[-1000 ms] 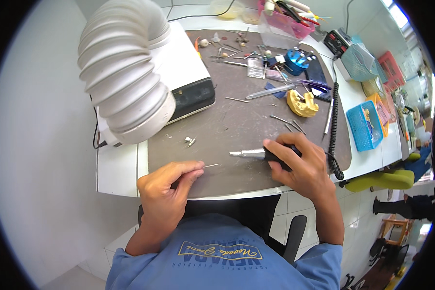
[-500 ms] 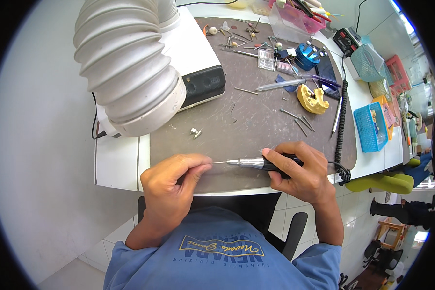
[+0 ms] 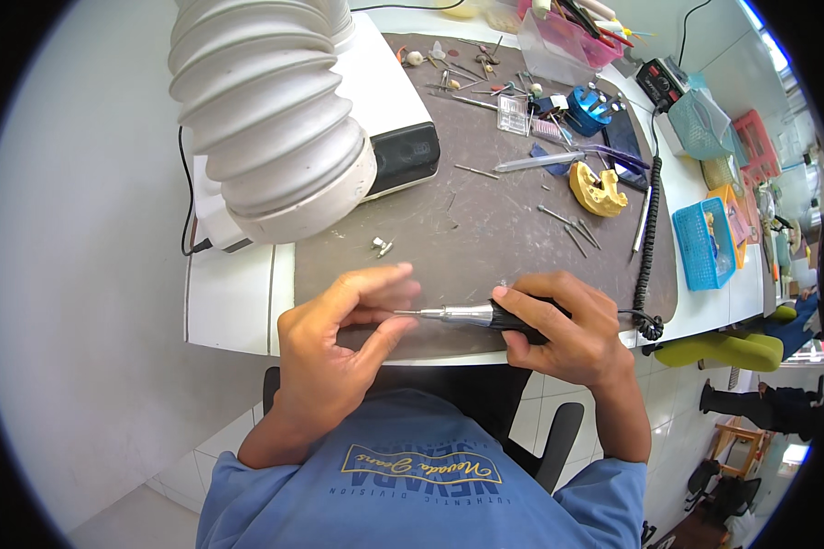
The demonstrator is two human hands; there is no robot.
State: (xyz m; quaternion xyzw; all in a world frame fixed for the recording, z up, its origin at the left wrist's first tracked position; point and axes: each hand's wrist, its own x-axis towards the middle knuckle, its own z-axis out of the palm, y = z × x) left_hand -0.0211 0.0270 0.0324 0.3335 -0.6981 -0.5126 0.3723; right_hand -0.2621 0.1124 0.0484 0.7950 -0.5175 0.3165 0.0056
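Note:
My right hand point(image 3: 577, 328) wraps round a rotary handpiece point(image 3: 467, 315) with a silver nose and black body, held level over the near edge of the mat. A thin metal bur shank point(image 3: 406, 313) sticks out of its nose to the left. Around that shank's end, my left hand point(image 3: 331, 328) has thumb and fingers apart, the fingers a little blurred; whether a fingertip touches the shank I cannot tell. Beyond the left hand lie small white-and-metal pieces point(image 3: 381, 246). Loose burs point(image 3: 572, 224) rest on the mat, near a yellow dental cast point(image 3: 599, 189).
A ribbed white suction hose point(image 3: 265, 119) hangs at the left beside a white box with a black end point(image 3: 407, 160). Several burs, a blue bur stand point(image 3: 588, 110) and a pink bin point(image 3: 558, 41) are at the back. A coiled black cord point(image 3: 650, 238) runs along the right.
My left thumb and fingers have opened from a pinch on the thin shank. The right hand still holds the handpiece. The view has shifted slightly.

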